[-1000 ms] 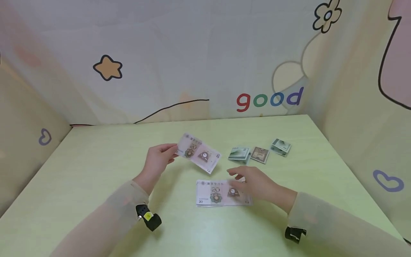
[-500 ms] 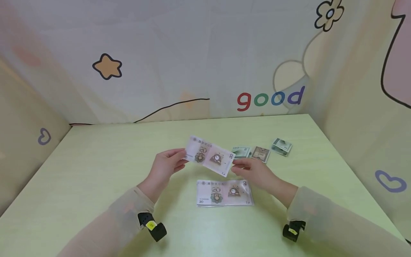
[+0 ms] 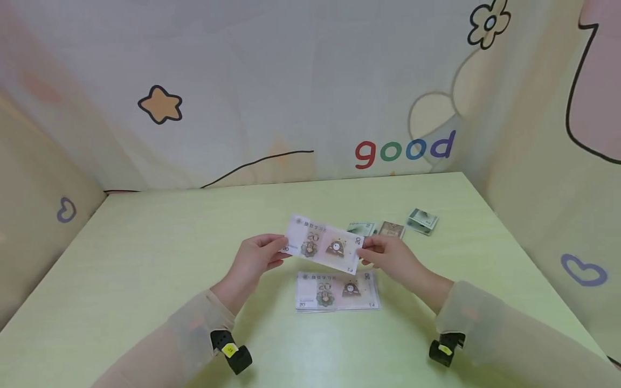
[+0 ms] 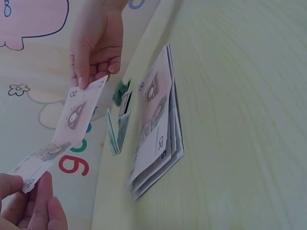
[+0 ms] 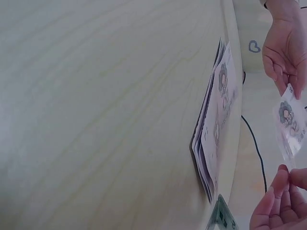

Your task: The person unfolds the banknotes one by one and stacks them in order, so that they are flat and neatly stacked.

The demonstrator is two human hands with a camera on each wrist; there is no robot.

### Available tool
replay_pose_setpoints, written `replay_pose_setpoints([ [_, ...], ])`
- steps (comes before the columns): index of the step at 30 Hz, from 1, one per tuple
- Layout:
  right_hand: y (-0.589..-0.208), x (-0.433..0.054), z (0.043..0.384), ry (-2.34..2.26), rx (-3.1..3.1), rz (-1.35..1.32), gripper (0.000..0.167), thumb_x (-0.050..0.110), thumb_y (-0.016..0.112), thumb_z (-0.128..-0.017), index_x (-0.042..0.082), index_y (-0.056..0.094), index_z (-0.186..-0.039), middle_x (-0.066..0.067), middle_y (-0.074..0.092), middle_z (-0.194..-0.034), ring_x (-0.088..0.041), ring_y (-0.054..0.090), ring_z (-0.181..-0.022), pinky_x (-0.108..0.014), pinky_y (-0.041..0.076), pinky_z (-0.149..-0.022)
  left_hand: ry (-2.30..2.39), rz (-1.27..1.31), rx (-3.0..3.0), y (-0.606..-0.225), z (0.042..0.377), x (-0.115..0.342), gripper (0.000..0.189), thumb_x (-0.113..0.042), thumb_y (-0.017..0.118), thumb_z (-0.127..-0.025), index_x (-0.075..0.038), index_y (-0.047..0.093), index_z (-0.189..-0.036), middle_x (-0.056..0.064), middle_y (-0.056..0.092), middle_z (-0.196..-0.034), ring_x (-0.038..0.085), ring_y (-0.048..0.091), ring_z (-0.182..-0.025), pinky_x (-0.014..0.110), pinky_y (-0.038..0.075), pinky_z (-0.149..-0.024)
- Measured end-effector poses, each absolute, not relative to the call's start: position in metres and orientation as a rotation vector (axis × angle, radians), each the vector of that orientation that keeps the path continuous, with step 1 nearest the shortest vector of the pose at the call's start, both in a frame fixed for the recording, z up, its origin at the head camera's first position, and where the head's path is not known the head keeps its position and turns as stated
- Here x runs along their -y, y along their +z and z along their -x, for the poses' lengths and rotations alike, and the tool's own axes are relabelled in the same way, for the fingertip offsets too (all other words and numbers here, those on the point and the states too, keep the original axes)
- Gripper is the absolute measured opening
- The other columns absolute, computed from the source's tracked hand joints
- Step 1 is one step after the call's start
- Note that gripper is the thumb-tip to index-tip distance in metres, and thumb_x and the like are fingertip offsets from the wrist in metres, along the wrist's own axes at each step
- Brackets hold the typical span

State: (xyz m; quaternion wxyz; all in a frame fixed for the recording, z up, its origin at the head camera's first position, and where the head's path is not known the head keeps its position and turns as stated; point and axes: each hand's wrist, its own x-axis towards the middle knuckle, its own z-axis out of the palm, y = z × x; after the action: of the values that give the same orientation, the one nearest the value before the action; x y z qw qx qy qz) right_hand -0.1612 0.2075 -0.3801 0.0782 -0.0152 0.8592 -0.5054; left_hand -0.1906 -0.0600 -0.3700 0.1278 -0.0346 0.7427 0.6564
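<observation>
Head view now: left hand [image 3: 254, 258] and right hand [image 3: 390, 256] each pinch a short end of the loose 20 note [image 3: 322, 245], thumbs on top — a two-ended hold that probably keeps thin paper from flopping. It's up off the table [image 3: 170, 258], printed face to the wearer, its long axis running left to right with the right end dipping lower. The squared stack [image 3: 337, 291] lies crosswise between the forearms, probably for easy reach; folded green note [image 3: 422, 221] and brown note [image 3: 391, 229] sit farther off to the right.

Left wrist: both pinches show, and the loose note bends near its middle — clear of the stack.

Right wrist: left fingers grasp one end, right fingers the other; the note looks strongly foreshortened here.
</observation>
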Motion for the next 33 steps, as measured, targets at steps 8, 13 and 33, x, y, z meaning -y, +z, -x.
replay_pose_setpoints([
  [8,-0.38,-0.214,0.159,-1.496,-2.603,0.061,0.024,0.015,0.061,-0.091,-0.002,0.062,-0.107,-0.01,0.066,-0.096,-0.019,0.061,-0.082,-0.036,0.051,-0.074,1.766,-0.006,-2.281,-0.377,0.189,0.063,0.023,-0.02,0.062,-0.091,-0.002,0.067,-0.104,0.009,0.068,-0.098,0.019,0.067,-0.083,0.034,0.051,-0.078],
  [13,-0.381,-0.219,0.155,-1.485,-2.599,0.068,0.023,0.015,0.062,-0.09,-0.002,0.063,-0.106,-0.008,0.067,-0.094,-0.019,0.061,-0.082,-0.037,0.051,-0.073,1.671,-0.06,-2.324,-0.383,0.187,0.063,0.022,-0.019,0.063,-0.089,-0.002,0.069,-0.102,0.007,0.069,-0.094,0.018,0.066,-0.079,0.034,0.051,-0.077],
  [33,-0.381,-0.226,0.149,-1.343,-2.625,0.099,0.026,0.013,0.066,-0.087,-0.003,0.063,-0.108,-0.005,0.066,-0.081,-0.021,0.06,-0.076,-0.031,0.05,-0.07,1.427,-0.23,-2.391,-0.394,0.176,0.065,0.015,-0.015,0.065,-0.088,-0.002,0.07,-0.09,0.004,0.067,-0.082,0.016,0.064,-0.071,0.033,0.051,-0.072],
])
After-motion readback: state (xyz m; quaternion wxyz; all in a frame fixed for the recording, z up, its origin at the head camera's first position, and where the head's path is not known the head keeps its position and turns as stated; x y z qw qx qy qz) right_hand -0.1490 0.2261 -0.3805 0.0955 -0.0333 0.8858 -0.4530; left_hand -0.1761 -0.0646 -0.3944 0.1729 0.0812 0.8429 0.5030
